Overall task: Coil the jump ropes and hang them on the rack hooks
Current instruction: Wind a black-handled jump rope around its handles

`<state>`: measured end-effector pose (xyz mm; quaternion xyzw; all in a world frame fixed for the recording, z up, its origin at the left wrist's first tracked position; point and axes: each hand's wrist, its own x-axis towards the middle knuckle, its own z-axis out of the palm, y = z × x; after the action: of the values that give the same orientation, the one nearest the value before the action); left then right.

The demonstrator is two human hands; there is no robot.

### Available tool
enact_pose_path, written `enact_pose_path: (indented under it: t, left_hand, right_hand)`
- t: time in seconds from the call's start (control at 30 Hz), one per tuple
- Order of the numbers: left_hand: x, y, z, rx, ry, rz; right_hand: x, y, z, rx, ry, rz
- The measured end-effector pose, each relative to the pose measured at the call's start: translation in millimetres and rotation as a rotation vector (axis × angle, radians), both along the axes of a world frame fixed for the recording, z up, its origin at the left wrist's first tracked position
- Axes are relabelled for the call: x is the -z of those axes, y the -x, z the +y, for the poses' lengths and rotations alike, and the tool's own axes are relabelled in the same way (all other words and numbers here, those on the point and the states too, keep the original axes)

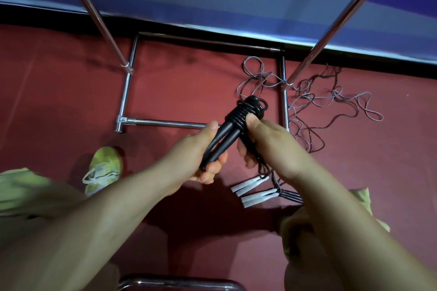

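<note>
Red floor [71, 92] is filling the scene, blue mat edge running along the far side, chrome rack frame [126, 92] standing on it. Left hand [203, 156] is gripping the lower ends of two black handles [222, 139], fingers curled tight round them. Right hand [264, 146] is pinching the black rope [243, 113], thumb pressing on the tight turns wound round the handle tops. Bundle is sitting mid-frame, above the floor, near the rack base. Cord is looking light, limp and rubbery, likely springing loose if let go; best hold seems on the stiff handles plus thumb on the last turn. Loose ropes [312, 101] are lying tangled at right, white handles [250, 186] lying near, under the right wrist.
</note>
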<state>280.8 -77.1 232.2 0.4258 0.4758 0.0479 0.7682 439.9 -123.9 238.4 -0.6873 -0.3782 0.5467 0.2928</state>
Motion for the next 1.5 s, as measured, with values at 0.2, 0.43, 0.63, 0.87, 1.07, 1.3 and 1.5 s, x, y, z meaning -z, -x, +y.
enact_pose_path:
  t: [0.2, 0.43, 0.63, 0.87, 1.07, 1.3, 1.5]
  left_hand:
    - [5, -5, -3, 0.006, -0.18, 0.117]
    - [11, 6, 12, 0.202, -0.546, 0.369]
    - [8, 8, 16, 0.306, -0.664, 0.498]
    - [5, 8, 16, 0.319, -0.649, 0.411]
    - [10, 11, 12, 0.346, -0.087, 0.014]
    - [13, 14, 11, 0.268, 0.483, -0.465]
    - [3, 12, 9, 0.296, 0.354, -0.327]
  right_hand:
    - [4, 10, 1, 0.023, 0.14, -0.028]
    - [0, 14, -3, 0.142, 0.138, -0.076]
    - [5, 20, -4, 0.143, 0.214, 0.127]
    - [2, 20, -2, 0.172, 0.103, 0.127]
    - [-2, 17, 1, 0.261, -0.02, 0.162]
    - [-4, 14, -2, 0.348, -0.088, 0.303]
    - [-1, 15, -5, 0.247, -0.113, 0.274]
